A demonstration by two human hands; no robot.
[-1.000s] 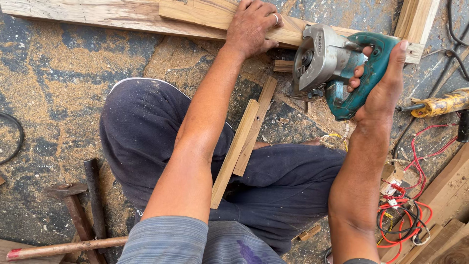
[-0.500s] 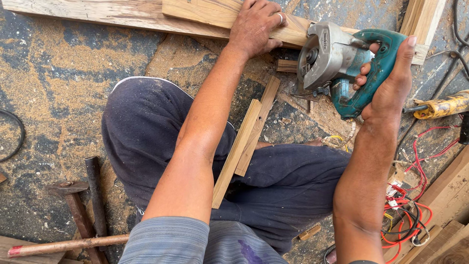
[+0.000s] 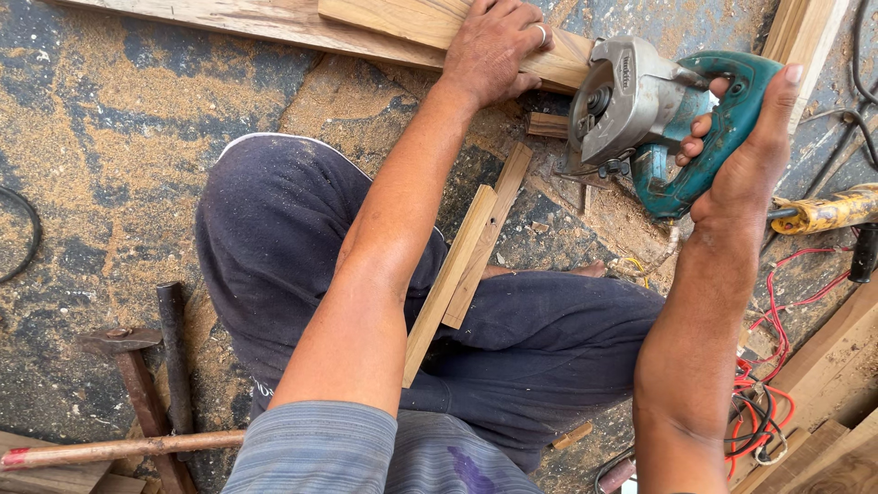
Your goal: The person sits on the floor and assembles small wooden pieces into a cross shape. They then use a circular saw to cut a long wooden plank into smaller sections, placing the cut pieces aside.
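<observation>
My left hand [image 3: 494, 46] presses down on a light wooden board [image 3: 402, 20] that lies across a longer plank [image 3: 210, 16] at the top of the view. My right hand [image 3: 745, 151] grips the teal handle of a hand-held circular saw [image 3: 645, 105], whose grey metal guard sits just right of my left hand, at the board's end. I sit cross-legged in dark trousers [image 3: 274, 238] on a sawdust-covered floor. Two thin wood strips [image 3: 466, 265] lean across my knee.
Two hammers [image 3: 137, 384] and a wooden stick [image 3: 119, 448] lie at lower left. A yellow tool [image 3: 828, 212], red and black wires [image 3: 777, 402] and stacked boards [image 3: 837, 366] crowd the right side. A black cable [image 3: 23, 238] curves at the left edge.
My right hand has shifted the saw slightly right and down in the view, keeping it by the board's end. My left hand stays pressed on the board.
</observation>
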